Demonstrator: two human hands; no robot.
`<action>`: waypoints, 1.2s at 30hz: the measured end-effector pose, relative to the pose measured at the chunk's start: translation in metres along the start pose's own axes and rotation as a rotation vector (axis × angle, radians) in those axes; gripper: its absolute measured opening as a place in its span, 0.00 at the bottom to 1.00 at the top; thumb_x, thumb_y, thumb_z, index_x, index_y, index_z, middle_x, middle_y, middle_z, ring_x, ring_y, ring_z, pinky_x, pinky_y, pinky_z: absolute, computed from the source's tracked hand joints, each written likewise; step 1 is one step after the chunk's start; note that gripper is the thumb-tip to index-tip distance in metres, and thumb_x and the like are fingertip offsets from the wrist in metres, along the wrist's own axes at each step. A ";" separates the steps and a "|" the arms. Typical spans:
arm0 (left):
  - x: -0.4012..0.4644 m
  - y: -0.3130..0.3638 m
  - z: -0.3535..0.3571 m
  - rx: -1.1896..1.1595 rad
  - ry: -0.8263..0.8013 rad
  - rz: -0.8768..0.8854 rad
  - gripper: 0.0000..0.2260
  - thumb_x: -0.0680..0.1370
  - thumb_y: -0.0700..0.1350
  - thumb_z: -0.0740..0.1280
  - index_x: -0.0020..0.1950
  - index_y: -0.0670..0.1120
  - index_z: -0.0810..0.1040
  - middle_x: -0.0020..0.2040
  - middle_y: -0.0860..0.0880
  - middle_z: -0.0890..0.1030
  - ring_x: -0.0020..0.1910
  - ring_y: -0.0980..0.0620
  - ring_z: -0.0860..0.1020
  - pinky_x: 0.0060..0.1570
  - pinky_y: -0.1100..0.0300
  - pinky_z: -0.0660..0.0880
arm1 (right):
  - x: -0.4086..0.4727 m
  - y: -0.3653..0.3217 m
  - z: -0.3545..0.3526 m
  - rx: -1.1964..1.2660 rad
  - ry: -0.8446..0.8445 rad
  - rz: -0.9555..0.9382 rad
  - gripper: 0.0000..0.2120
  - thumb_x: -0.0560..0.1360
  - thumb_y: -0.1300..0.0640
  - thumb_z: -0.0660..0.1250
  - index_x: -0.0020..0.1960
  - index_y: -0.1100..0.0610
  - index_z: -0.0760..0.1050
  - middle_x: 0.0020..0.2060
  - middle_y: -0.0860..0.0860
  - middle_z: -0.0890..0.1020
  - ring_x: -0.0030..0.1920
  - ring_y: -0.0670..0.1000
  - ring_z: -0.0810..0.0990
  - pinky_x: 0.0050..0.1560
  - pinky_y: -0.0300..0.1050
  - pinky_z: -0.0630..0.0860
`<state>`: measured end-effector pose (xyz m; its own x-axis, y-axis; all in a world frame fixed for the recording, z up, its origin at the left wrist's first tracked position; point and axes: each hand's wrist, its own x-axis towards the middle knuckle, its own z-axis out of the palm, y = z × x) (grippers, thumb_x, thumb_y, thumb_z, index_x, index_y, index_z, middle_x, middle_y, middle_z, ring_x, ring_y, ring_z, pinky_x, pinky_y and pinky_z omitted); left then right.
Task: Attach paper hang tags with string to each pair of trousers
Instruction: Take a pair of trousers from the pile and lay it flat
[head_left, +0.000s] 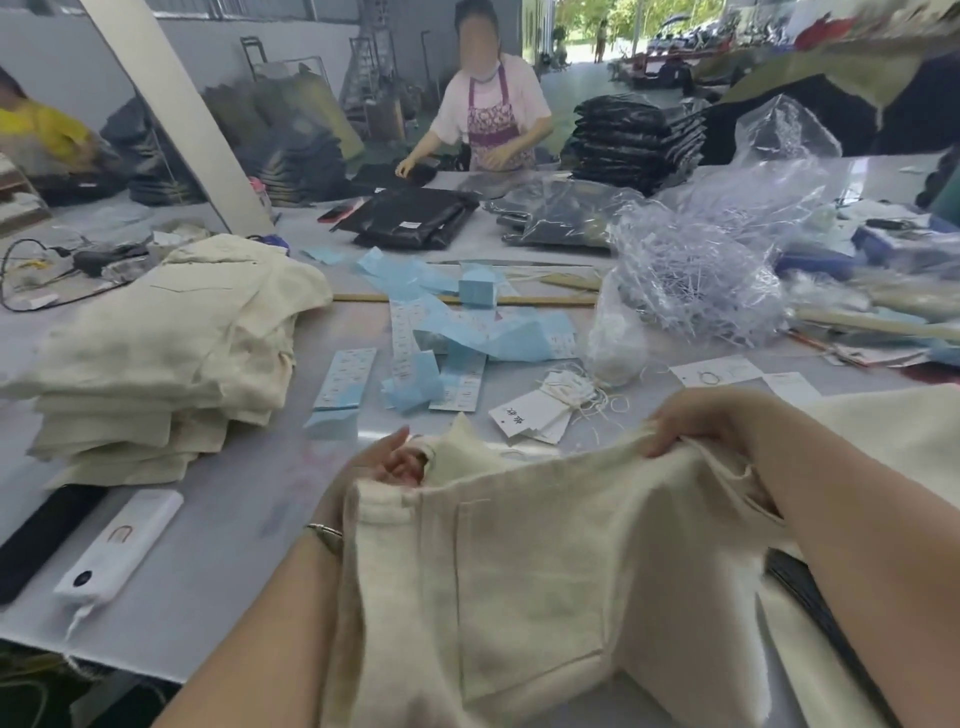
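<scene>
Two hands, the left hand (395, 462) and the right hand (691, 423), grip the cream trousers (519, 561) at the waistband above the near table edge; soft, light cloth, likely best pinched at a seam.

Two bare forearms reach in from the lower edge of the head view, with no sleeves showing on either arm up to where the picture cuts them off. The left hand (387, 460) and the right hand (696, 421) wear no gloves. A thin silver-coloured bracelet (324, 534) circles the left wrist, a narrow metal band with a slightly thicker section along its top. No watch shows on the right wrist. The rings, if any, cannot be told, since the fingers are partly hidden.
</scene>
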<state>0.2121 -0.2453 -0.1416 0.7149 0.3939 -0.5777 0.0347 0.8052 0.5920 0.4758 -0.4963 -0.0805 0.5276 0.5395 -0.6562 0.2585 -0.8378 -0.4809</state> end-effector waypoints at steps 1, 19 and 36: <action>0.001 -0.004 -0.005 0.018 0.058 0.043 0.07 0.69 0.37 0.73 0.34 0.41 0.76 0.25 0.49 0.74 0.19 0.58 0.72 0.18 0.68 0.68 | 0.011 0.002 0.009 -0.306 0.144 0.059 0.14 0.74 0.62 0.69 0.59 0.63 0.77 0.57 0.60 0.80 0.54 0.58 0.79 0.55 0.47 0.74; 0.053 -0.016 -0.049 0.636 0.183 -0.036 0.10 0.69 0.33 0.73 0.32 0.41 0.75 0.29 0.46 0.74 0.24 0.49 0.74 0.26 0.61 0.74 | 0.052 -0.073 0.193 -0.305 0.230 -0.536 0.15 0.68 0.52 0.74 0.54 0.51 0.79 0.44 0.51 0.81 0.45 0.50 0.75 0.40 0.43 0.65; 0.039 0.037 -0.156 1.003 0.404 0.204 0.10 0.70 0.30 0.67 0.39 0.44 0.81 0.38 0.48 0.82 0.42 0.51 0.77 0.35 0.61 0.71 | 0.072 -0.119 0.140 0.485 0.064 -0.465 0.11 0.73 0.62 0.72 0.52 0.67 0.77 0.45 0.56 0.77 0.46 0.52 0.75 0.52 0.49 0.73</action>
<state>0.1326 -0.1308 -0.2301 0.4968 0.7420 -0.4501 0.6246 0.0543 0.7791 0.3700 -0.3460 -0.1517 0.4999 0.8165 -0.2890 0.0857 -0.3787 -0.9216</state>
